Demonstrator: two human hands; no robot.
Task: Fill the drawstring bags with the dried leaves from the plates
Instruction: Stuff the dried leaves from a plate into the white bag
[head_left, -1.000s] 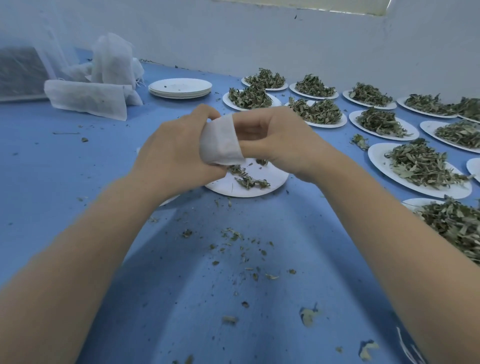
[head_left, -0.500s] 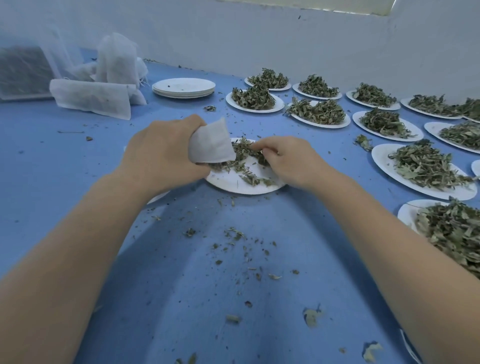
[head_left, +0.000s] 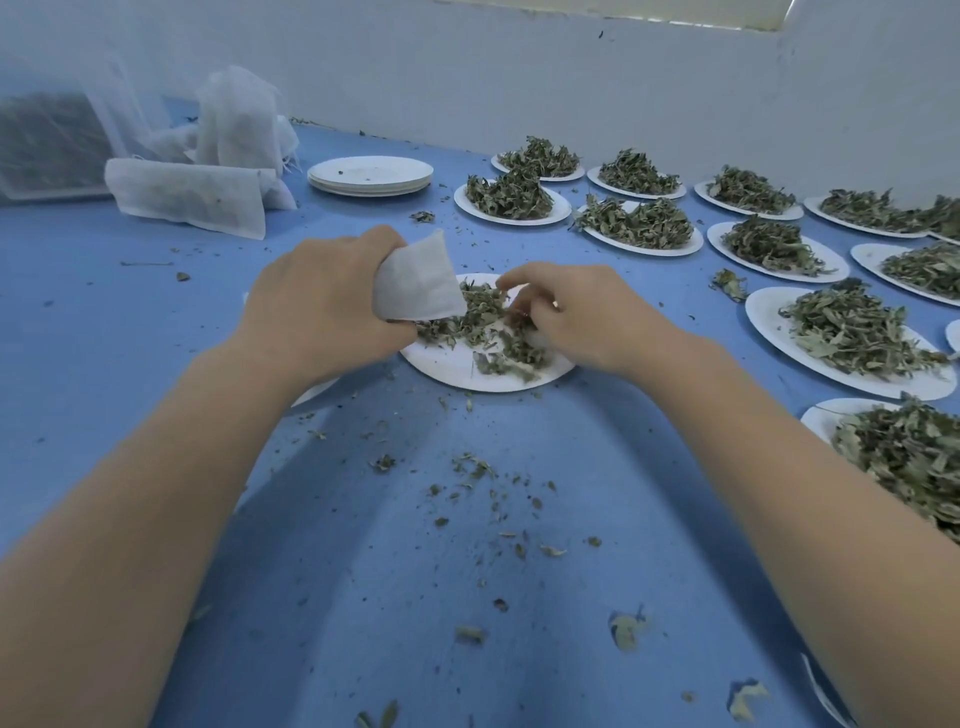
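Note:
My left hand (head_left: 317, 306) grips a small white drawstring bag (head_left: 418, 280) just above the left rim of a white paper plate (head_left: 457, 371). A thin scatter of dried green leaves (head_left: 483, 325) lies on that plate. My right hand (head_left: 576, 312) is down on the plate's right side, its fingers curled and pinching into the dried leaves. The bag's mouth is hidden by my left hand.
Several plates heaped with leaves (head_left: 857, 332) fill the right and back of the blue table (head_left: 519, 597). A stack of empty plates (head_left: 370, 175) sits at the back, with filled white bags (head_left: 192, 195) and a clear bin (head_left: 47, 145) to its left. Leaf crumbs litter the near table.
My right hand left the bag's mouth and dropped onto the plate, then gathered leaves with curled fingers. My left hand lowered the bag toward the plate's left rim.

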